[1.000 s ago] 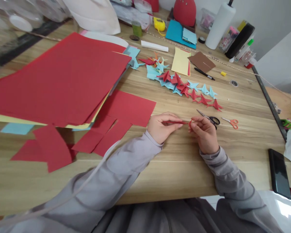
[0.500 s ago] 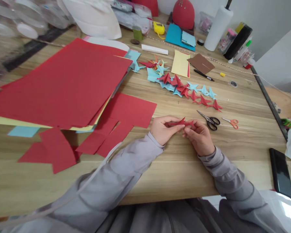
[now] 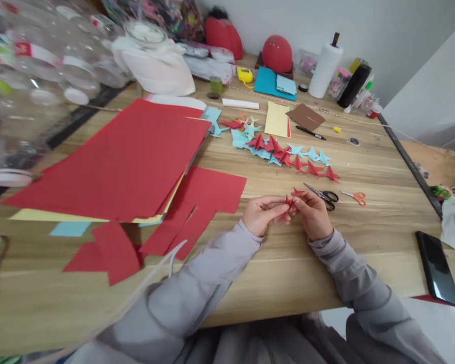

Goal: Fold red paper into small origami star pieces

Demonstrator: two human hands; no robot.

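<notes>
A small red folded paper crane [image 3: 289,202] is pinched between both hands above the wooden table [image 3: 288,283]. The fingers of my left hand [image 3: 263,215] close on its left side, and those of my right hand [image 3: 314,216] on its right. Pointed red tips stick up between the thumbs; the fingers cover the rest. Just beyond my right hand lie black-handled scissors [image 3: 330,196], with small orange scissors [image 3: 359,198] to their right. Farther back stretches a row of red paper cranes [image 3: 299,163] beside light blue paper cranes [image 3: 313,153].
Large red sheets [image 3: 129,156] and cut red pieces [image 3: 116,253] cover the left side. Behind are yellow paper [image 3: 276,119], brown paper [image 3: 306,116], a black pen [image 3: 310,132] and a tape measure [image 3: 244,75]. A phone [image 3: 438,268] lies at the right edge; plastic bottles [image 3: 41,65] crowd the far left.
The red crane has turned from lying nearly flat to standing with tips upward, and both hands have shifted around it. The camera view has tilted up, showing more of the back.
</notes>
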